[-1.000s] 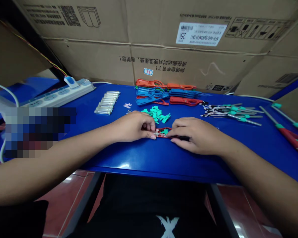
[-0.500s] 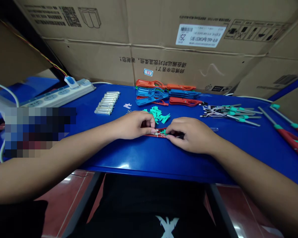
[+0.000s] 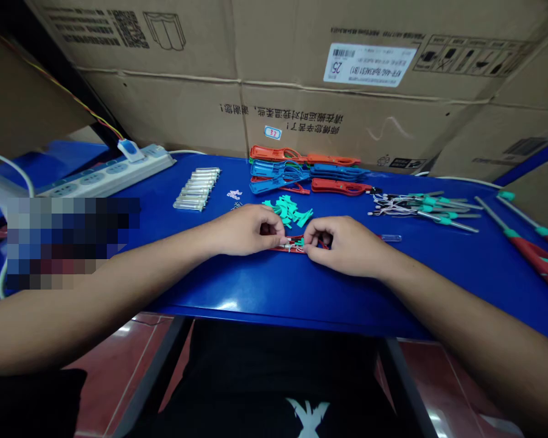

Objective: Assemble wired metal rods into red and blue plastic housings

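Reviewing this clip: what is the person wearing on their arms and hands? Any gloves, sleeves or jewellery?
The left hand and right hand are bare, with no gloves, rings, watch or bracelet visible. The forearms show no sleeves. Below them is a black top with a white X-shaped mark.

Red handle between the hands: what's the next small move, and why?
Probably press the green clip firmly into the red handle before reaching for anything else: the left hand and right hand both pinch there, and more green clips lie just beyond.
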Demonstrator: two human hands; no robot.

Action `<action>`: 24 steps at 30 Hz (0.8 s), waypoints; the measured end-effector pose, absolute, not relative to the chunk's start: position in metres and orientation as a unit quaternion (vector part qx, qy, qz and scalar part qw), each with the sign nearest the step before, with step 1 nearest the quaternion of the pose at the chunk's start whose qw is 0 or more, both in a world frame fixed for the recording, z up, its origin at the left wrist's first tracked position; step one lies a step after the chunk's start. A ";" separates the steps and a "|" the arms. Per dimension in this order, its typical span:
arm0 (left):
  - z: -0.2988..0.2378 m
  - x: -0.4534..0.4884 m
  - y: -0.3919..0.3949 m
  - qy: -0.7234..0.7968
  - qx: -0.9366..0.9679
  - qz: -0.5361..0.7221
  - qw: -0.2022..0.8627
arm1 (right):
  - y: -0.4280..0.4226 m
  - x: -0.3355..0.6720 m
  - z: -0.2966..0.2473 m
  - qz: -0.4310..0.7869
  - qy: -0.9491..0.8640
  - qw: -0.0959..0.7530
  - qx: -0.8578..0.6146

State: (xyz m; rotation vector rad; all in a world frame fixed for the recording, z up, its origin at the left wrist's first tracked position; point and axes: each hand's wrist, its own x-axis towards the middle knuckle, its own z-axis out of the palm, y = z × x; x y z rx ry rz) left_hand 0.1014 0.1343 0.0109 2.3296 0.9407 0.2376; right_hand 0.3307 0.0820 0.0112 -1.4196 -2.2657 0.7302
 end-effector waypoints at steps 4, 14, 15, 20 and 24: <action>0.008 0.102 0.133 0.359 0.877 0.109 0.299 | 0.084 0.329 0.010 0.288 -0.785 0.184 -0.516; 0.010 0.101 0.134 0.301 0.914 0.110 0.249 | 0.082 0.329 0.009 0.223 -0.819 0.178 -0.497; 0.010 0.101 0.134 0.304 0.913 0.112 0.250 | 0.082 0.329 0.009 0.217 -0.825 0.178 -0.491; 0.008 0.102 0.135 0.315 0.905 0.119 0.261 | 0.081 0.330 0.008 0.210 -0.835 0.184 -0.474; 0.010 0.099 0.136 0.299 0.909 0.116 0.265 | 0.080 0.330 0.009 0.176 -0.854 0.196 -0.448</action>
